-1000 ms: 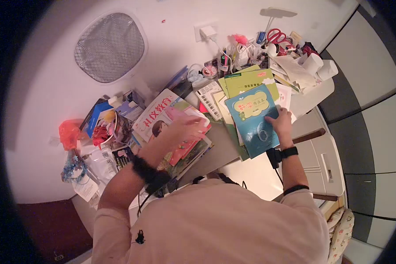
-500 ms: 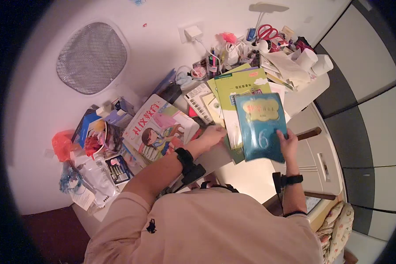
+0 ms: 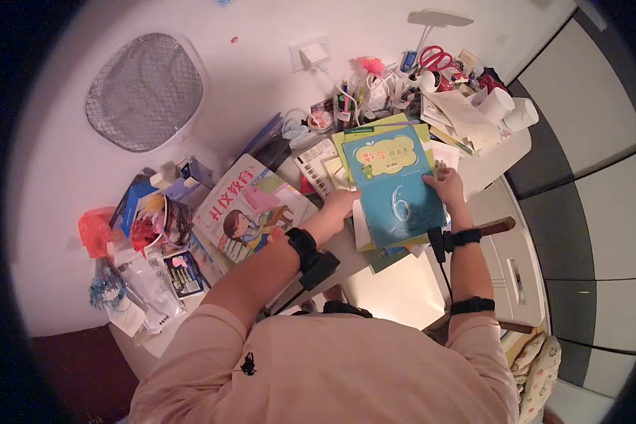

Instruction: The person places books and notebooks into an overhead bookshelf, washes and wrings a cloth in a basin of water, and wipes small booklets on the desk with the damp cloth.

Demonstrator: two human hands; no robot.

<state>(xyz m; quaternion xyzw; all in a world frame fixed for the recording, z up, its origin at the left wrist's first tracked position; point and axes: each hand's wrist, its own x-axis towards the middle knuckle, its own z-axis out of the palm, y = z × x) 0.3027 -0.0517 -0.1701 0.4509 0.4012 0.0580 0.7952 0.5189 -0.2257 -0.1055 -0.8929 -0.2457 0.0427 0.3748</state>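
Observation:
A blue exercise book (image 3: 401, 212) with a large 6 on its cover lies face up over a pile of green books (image 3: 420, 133). My right hand (image 3: 448, 188) grips its right edge, thumb on top of the cover. At the left edge of the pile, my left hand (image 3: 342, 205) has its fingers closed on the book edges; how many books they hold is hidden. Left of that hand lies a picture book (image 3: 251, 205) showing a cartoon girl and pink-red characters.
Pens in a holder (image 3: 345, 106), red scissors (image 3: 435, 58) and white rolls (image 3: 497, 104) crowd the back of the desk. A charger (image 3: 314, 54) is plugged into the wall. Packets and a red plastic bag (image 3: 97, 230) lie at left. A drawer unit (image 3: 505, 247) stands at right.
The blue exercise book has moved left and up onto the green books, carried by my right hand. My left hand has shifted slightly up and left at the pile's edge.

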